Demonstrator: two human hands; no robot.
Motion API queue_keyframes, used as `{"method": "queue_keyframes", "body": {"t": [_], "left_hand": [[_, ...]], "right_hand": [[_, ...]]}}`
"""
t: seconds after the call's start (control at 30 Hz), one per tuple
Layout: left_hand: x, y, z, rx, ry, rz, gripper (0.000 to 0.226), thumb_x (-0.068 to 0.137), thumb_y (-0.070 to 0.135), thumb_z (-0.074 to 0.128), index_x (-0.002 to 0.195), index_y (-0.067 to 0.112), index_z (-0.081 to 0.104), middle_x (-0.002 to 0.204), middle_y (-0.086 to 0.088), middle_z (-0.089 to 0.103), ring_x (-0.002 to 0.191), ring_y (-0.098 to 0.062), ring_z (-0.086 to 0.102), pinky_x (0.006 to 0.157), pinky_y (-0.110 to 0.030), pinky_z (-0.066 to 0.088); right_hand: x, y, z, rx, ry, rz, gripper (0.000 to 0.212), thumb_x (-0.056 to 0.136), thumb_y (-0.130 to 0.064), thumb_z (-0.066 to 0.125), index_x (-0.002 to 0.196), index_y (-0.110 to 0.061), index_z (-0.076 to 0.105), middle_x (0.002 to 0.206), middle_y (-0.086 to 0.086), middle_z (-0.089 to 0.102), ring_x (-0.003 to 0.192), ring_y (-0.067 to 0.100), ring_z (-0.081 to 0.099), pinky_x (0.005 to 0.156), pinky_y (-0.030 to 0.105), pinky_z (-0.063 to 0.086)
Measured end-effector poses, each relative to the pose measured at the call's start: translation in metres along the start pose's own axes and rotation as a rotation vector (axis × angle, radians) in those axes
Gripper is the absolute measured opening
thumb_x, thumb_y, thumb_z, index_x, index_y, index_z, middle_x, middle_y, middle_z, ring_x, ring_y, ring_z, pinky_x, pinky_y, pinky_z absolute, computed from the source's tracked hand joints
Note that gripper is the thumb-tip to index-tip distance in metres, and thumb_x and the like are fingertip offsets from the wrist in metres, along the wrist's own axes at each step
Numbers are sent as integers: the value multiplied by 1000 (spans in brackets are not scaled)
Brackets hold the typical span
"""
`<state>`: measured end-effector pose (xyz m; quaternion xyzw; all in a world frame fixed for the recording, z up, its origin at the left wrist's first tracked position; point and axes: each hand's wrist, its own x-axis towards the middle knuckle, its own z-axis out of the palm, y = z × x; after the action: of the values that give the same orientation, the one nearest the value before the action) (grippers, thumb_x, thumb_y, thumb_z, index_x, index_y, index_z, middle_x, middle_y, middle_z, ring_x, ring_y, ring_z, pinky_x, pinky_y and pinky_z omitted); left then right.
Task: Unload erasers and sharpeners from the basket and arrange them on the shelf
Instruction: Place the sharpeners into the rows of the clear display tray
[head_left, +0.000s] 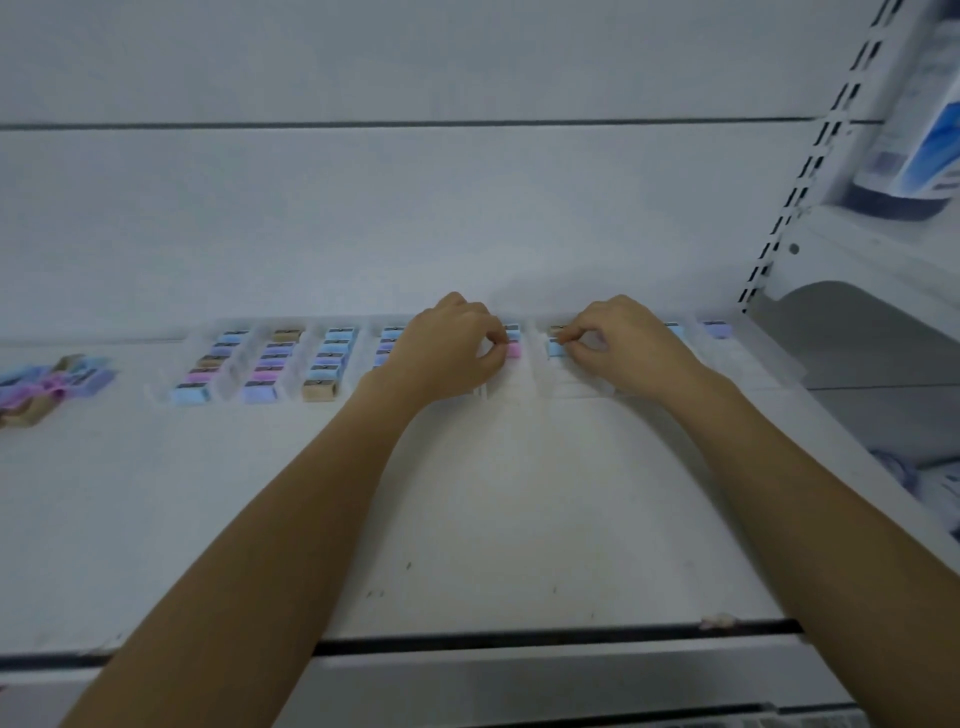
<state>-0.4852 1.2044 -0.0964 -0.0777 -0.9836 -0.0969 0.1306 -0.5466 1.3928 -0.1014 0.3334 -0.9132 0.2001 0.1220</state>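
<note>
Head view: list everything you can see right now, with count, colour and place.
shelf: one, white, fills the middle.
divider tray: one, clear, along the shelf's back.
lined-up sharpeners: count unclear; blue, purple, pink and tan; in the tray's left lanes.
loose sharpeners: small pile, same colours, far left on the shelf.
pink sharpener: one, middle lane.
blue sharpener: one, next lane to the right.
purple sharpener: one, far-right lane.
bottle: one, dark blue with a blue-white label, upper right corner.
left hand: one, pinching the pink sharpener.
right hand: one, pinching the blue sharpener.
</note>
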Motion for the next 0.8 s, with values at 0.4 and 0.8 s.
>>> {"method": "queue_keyframes", "body": {"t": [0.4, 0.8], "left_hand": [[-1, 1, -4, 13, -39, 23, 30, 94, 22, 41, 117, 16, 60, 119, -2, 59, 112, -20, 43, 92, -35, 39], [0, -6, -26, 65, 184, 8, 27, 95, 22, 44, 115, 15, 60, 120, -4, 59, 111, -23, 48, 88, -33, 38]], "right_hand": [[-2, -2, -2, -3, -34, 16, 21, 89, -13, 55, 103, -6, 69, 105, 12, 66, 102, 26, 52, 85, 34, 39], [1, -8, -9, 184, 130, -6, 26, 88, -7, 51, 112, -9, 61, 113, 6, 61, 105, 22, 53, 84, 19, 32]]}}
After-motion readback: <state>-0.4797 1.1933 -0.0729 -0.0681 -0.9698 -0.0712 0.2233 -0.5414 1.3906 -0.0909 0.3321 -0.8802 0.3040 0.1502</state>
